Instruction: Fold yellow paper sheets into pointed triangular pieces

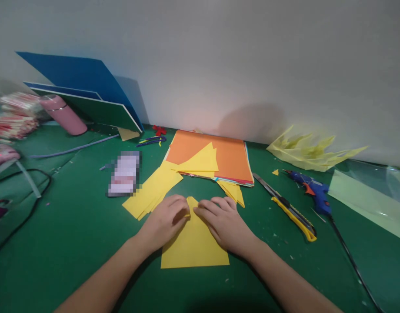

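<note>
A yellow sheet of paper (193, 248) lies on the green table (72, 243) right in front of me, its far corners folded inward to a point. My left hand (165, 221) rests on the sheet's upper left, fingers curled and pinching the folded edge near the tip. My right hand (224, 224) lies on the upper right fold, fingers pressed together flat along the crease. Both sets of fingertips nearly meet at the sheet's peak.
Loose yellow sheets (152, 189) and a stack of coloured paper topped with orange (219, 156) lie beyond. A yellow utility knife (289, 208), a blue glue gun (312, 189) with its cord, crumpled yellow cellophane (311, 152), a phone (124, 174), a pink bottle (65, 114) and blue boards (85, 87) surround them.
</note>
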`<state>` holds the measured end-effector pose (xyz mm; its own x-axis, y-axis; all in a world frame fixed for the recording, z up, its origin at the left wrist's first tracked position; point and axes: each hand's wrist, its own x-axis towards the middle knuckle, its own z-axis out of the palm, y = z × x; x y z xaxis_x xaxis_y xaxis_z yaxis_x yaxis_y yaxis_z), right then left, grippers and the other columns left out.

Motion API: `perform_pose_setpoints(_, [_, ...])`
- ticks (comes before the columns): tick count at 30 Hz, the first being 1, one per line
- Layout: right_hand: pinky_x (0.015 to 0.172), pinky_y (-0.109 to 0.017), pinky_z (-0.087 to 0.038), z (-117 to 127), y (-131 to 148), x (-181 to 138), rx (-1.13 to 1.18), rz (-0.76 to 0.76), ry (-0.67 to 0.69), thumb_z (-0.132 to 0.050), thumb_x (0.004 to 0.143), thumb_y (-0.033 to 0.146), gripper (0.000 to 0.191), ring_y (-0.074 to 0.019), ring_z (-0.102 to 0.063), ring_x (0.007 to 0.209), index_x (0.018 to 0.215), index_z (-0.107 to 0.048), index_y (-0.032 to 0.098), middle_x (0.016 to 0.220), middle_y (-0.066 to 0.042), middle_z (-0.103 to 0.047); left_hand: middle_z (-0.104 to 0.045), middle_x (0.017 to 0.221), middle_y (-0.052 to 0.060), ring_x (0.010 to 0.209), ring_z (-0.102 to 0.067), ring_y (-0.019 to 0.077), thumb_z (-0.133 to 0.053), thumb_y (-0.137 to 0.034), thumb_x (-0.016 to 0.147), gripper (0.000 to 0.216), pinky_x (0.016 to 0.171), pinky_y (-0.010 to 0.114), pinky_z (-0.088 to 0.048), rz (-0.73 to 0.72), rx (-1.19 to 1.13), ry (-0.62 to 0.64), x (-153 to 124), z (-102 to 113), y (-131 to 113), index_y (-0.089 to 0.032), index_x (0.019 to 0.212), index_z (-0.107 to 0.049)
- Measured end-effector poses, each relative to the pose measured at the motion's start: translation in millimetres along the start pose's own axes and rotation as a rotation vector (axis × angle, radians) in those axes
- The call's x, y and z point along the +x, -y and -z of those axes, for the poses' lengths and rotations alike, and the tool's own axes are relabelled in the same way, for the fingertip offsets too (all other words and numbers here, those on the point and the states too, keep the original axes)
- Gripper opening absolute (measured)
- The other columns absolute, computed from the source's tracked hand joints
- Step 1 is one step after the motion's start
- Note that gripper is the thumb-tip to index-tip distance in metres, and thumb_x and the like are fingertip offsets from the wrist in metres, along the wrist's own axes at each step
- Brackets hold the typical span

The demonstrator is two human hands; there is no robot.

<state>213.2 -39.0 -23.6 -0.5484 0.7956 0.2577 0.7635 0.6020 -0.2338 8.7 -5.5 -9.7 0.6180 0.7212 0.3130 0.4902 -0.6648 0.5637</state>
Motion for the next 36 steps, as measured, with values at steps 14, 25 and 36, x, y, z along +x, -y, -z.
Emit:
perform_pose_setpoints(14, [0.074, -0.034, -0.046, -8, -7, 0, 0.085, 0.173, -0.103, -0.04, 0.093, 0.012, 0.026, -0.0214, -0.056, 0.087, 0.108, -0.062, 0.013, 0.103, -0.012, -0.066, -0.061, 0.098, 0.007, 0.091, -0.058, 0.0206, -0.061, -0.03, 0.083, 0.015, 0.079, 0.035, -0.051, -0.024, 0.083, 0.131, 0, 18, 7, -0.019, 0.091, -0.055])
perform_pose_setpoints(25, [0.072, -0.035, -0.048, -5, -4, -1, 0.067, 0.159, -0.079, -0.04, 0.092, 0.009, 0.029, -0.0219, -0.053, 0.084, 0.109, -0.063, 0.012, 0.103, -0.013, -0.066, -0.066, 0.085, 0.006, 0.08, -0.057, 0.0172, -0.048, -0.021, 0.092, 0.017, 0.072, 0.031, -0.048, -0.254, 0.136, 0.164, 2, 8, 6, -0.016, 0.081, -0.061])
perform_pose_setpoints(36, [0.073, -0.035, -0.049, -5, -7, 0, 0.099, 0.171, -0.095, -0.038, 0.093, 0.01, 0.03, -0.0222, -0.053, 0.085, 0.109, -0.063, 0.011, 0.103, -0.013, -0.066, -0.071, 0.083, 0.004, 0.081, -0.062, 0.0157, -0.049, -0.02, 0.093, 0.02, 0.075, 0.029, -0.051, -0.341, 0.111, 0.152, 4, 7, 5, -0.016, 0.083, -0.066])
